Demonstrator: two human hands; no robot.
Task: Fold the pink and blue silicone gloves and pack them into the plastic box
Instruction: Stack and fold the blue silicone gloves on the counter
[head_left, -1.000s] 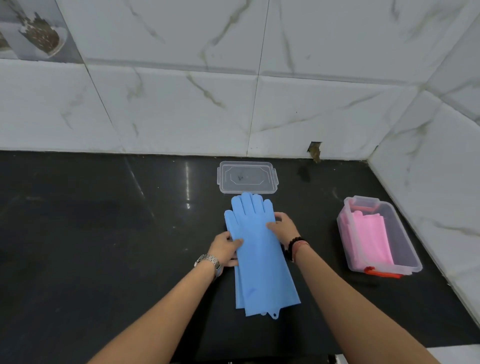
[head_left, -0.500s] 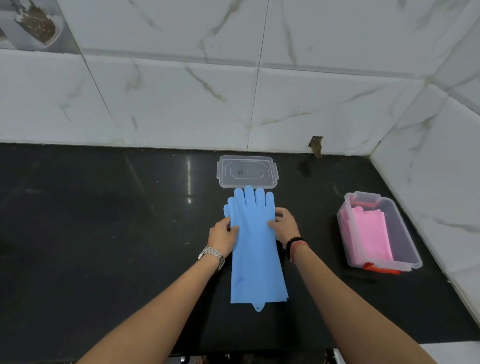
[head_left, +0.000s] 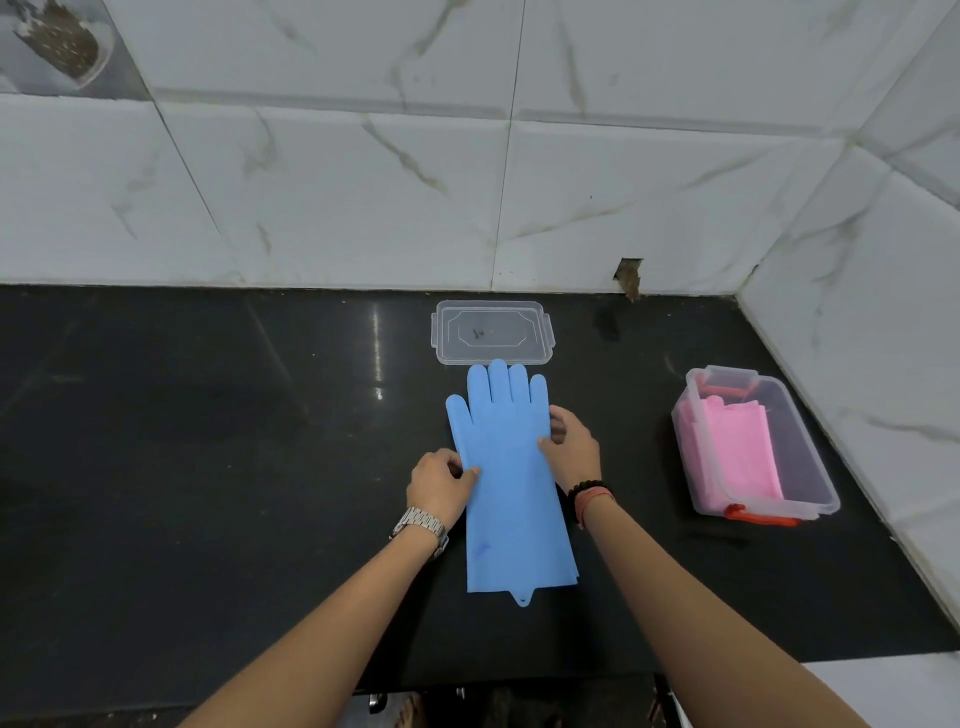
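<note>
On the glossy black stone countertop (head_left: 208, 467), the smooth blue silicone gloves (head_left: 511, 483) lie flat and stacked, fingertips touching the clear lid (head_left: 492, 332), pinched at either edge by the left hand (head_left: 441, 486) and right hand (head_left: 571, 449), while folded pink gloves (head_left: 737, 452) fill the translucent plastic box (head_left: 810, 467) near the countertop's right edge.

A black countertop (head_left: 208, 467) meets white marble-veined wall tiles (head_left: 363, 197).
</note>
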